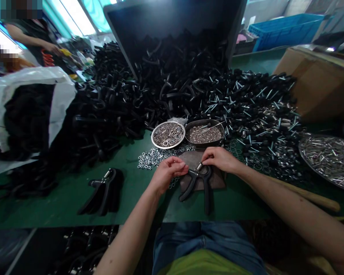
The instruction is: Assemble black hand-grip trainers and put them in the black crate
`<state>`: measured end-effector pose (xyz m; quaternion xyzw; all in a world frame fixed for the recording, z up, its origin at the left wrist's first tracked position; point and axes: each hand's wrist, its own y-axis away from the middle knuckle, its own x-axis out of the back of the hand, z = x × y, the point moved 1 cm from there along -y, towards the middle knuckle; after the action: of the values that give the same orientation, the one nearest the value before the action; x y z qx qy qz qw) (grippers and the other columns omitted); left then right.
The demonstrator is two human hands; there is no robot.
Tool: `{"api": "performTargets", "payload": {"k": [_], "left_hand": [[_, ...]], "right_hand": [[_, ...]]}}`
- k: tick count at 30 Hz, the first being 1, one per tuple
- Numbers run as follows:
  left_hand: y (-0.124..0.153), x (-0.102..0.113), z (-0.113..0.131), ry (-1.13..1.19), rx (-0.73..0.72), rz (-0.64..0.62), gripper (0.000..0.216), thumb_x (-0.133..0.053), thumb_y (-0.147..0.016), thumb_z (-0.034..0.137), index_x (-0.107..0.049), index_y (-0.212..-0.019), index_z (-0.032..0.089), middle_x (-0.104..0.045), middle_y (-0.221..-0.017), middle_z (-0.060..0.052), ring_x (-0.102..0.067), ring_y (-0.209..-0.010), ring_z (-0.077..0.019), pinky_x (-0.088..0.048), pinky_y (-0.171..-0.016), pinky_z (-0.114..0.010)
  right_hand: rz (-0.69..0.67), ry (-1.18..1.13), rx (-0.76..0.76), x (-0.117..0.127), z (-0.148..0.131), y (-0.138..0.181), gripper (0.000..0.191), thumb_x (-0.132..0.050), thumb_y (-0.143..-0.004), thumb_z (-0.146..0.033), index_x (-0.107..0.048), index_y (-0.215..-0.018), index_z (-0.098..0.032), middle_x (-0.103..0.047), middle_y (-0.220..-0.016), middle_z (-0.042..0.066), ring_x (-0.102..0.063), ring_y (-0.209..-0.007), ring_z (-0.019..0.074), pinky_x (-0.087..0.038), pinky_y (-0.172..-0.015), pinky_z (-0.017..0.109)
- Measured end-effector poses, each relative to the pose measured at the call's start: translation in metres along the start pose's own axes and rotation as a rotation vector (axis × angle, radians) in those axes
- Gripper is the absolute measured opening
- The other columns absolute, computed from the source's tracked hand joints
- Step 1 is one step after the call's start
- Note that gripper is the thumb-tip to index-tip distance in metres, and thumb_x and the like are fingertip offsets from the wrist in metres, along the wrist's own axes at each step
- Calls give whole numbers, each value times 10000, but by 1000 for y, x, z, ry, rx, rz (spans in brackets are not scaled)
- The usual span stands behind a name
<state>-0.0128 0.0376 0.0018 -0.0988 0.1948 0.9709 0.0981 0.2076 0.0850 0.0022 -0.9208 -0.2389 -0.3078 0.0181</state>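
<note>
The left hand (167, 172) and right hand (219, 158) are both pinching the spring end of a black hand gripper (199, 183). Fingers are closing narrowly, palms down. The handles are pointing near, over a brown pad (218, 179).

Blue jeans (209, 240), lime-green shirt (203, 266) (forearms (137, 225) bare)

dim, wide-angle view bowed at edges; bright windows (74, 17) glare top left.

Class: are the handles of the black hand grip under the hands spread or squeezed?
Spread: the handles of the hand grip fork apart below the spring, which the left hand and right hand hold.
</note>
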Motion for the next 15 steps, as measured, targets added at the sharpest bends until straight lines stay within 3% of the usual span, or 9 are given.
{"api": "performTargets", "payload": {"k": [4, 9, 15], "left_hand": [[9, -9, -4, -341, -141, 5, 170, -698, -706, 311, -639, -753, 159, -647, -732, -18, -601, -712, -150, -464, -712, -292], [5, -26, -5, -792, -405, -30, 72, -702, -712, 276, -705, -726, 205, -631, -883, -37, -553, -930, -202, -388, -886, -341], [-1, -32, -14, -937, -385, -33, 58, -695, -721, 274, -709, -751, 227, -618, -885, -24, -528, -937, -202, -364, -896, -341]], "right_hand": [[-50, 19, -72, 0, -2, -6, 74, -656, -659, -186, -695, -719, -170, -661, -694, 7, -582, -662, 141, -409, -610, 246], [-118, 4, -145, -2, -4, -11, 67, -622, -652, -153, -669, -699, -162, -646, -628, -1, -539, -559, 118, -374, -511, 227], [-101, -8, -129, -5, -5, -8, 61, -605, -679, -164, -646, -722, -155, -624, -643, -4, -528, -577, 111, -382, -537, 226]]}}
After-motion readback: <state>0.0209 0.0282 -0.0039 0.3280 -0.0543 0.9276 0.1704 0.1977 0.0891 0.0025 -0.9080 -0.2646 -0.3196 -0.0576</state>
